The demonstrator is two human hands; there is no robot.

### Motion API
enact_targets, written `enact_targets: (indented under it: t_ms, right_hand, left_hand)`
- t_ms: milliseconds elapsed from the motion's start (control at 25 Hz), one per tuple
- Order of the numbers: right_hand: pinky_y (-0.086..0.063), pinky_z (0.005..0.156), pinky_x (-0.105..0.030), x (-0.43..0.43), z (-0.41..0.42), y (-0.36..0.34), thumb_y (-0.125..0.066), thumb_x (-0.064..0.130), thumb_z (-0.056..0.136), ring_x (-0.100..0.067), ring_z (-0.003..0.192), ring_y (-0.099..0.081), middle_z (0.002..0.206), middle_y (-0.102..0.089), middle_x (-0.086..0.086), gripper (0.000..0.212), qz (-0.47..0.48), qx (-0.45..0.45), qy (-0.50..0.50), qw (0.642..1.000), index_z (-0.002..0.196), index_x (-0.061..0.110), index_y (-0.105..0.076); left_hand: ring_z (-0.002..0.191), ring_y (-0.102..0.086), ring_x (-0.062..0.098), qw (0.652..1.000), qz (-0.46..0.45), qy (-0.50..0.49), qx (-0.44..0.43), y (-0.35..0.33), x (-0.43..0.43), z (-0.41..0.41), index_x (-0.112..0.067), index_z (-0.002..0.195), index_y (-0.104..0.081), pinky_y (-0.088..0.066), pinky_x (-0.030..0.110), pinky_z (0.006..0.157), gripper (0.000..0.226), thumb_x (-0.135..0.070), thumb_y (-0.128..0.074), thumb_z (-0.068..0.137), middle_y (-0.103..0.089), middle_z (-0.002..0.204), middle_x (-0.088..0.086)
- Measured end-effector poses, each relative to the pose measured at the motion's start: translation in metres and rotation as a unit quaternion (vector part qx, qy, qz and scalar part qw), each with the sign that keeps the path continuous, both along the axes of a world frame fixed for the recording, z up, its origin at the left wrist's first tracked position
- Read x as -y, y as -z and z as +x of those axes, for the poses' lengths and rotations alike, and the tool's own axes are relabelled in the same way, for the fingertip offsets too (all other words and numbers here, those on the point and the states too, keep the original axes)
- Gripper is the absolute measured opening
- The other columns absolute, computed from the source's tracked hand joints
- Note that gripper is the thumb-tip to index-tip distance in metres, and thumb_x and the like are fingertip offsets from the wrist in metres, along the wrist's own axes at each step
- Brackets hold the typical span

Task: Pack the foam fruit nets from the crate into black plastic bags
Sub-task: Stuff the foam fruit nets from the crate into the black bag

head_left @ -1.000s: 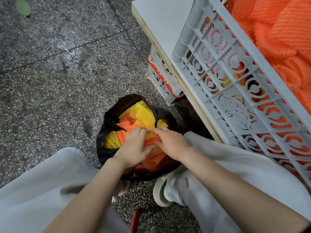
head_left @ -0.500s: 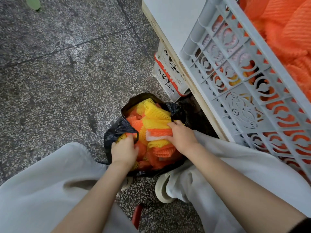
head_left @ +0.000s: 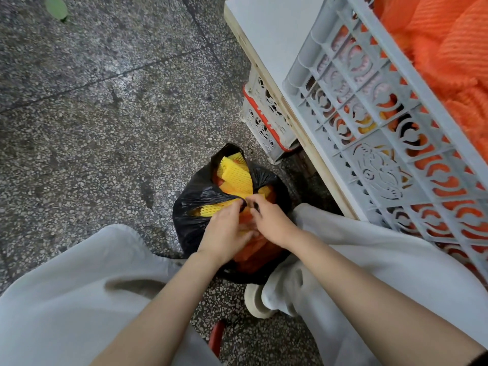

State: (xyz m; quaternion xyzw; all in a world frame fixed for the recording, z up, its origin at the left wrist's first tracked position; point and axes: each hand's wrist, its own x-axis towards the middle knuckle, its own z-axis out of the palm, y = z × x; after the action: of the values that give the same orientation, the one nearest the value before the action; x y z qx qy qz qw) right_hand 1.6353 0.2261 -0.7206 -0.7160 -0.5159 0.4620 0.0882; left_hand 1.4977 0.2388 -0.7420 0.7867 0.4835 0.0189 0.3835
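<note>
Floor is grey speckled terrazzo [head_left: 105, 128] with thin joint lines, a green leaf [head_left: 56, 7] lying at the far left. White tabletop [head_left: 266, 30] with a raw wood edge on the right; the grey crate [head_left: 369, 143] sits on it, its openwork side carrying a moulded fish motif, heaped with orange foam fruit nets [head_left: 449, 62]. Under the tabletop edge, a small white crate [head_left: 264, 122] with a red band; the marks on the band are too small for me to read. The black plastic bag [head_left: 195, 207] stands on the floor between my knees, stuffed with yellow and orange nets that poke above its rim. My left hand [head_left: 224, 231] has curled fingers pinching the bag's left rim, pulled over the nets. My right hand [head_left: 272, 223] meets it fingertip to fingertip, pinching a dark bit of the bag's opposite edge. Pale grey trousers [head_left: 79, 286], a white shoe [head_left: 254, 299] beside the bag, a red object [head_left: 216, 336] at the bottom edge.
</note>
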Motion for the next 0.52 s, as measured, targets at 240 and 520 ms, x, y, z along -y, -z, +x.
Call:
enact_targets:
  t_ms: [240,520]
  right_hand:
    - [-0.046,0.043,-0.022,-0.006,0.028,-0.040,-0.043,0.008,0.096,-0.007,0.047,-0.053,0.084,-0.062,0.005,0.022,0.103,-0.028,0.191,0.976,0.113,0.017,-0.055]
    - [-0.054,0.071,-0.031,-0.006,0.055,-0.045,-0.041,0.012,0.098,-0.007,0.069,-0.054,0.109,-0.063,-0.003,0.025,0.088,0.064,0.149,0.983,0.119,0.014,-0.055]
  left_hand:
    - [0.121,-0.045,0.023,0.991,0.098,0.015,-0.085,0.015,0.003,0.008,-0.014,0.132,-0.040,-0.028,0.030,0.102,0.053,-0.034,-0.060,0.086,-0.050,0.127,0.002]
    - [0.125,-0.042,0.024,0.994,0.027,0.002,-0.103,0.022,-0.010,0.010,-0.014,0.137,-0.034,-0.031,0.031,0.104,0.060,-0.033,-0.062,0.087,-0.045,0.133,0.004]
